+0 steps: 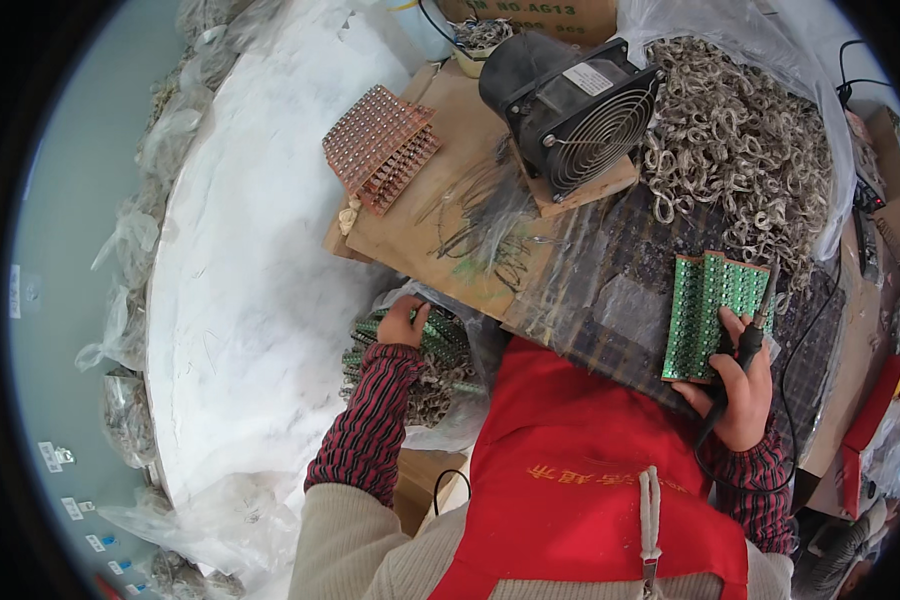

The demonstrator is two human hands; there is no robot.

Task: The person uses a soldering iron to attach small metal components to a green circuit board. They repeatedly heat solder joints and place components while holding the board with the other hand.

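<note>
Head view: right hand (745,395) closed round iron (750,345), tip pointing away from body, over green boards (695,310). Boards lie on surface (560,325), near its front edge. Left hand (401,325), well apart from right, at bagged strips (448,337) just off surface; cannot tell whether it grips one. Fan (560,115) between brown boards (375,145) and loop heap (740,140).

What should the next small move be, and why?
Probably bring the left hand from the green strips to the green boards: the right hand grips the black corded tool while overlapping the boards, so a second hand might steady them.
</note>
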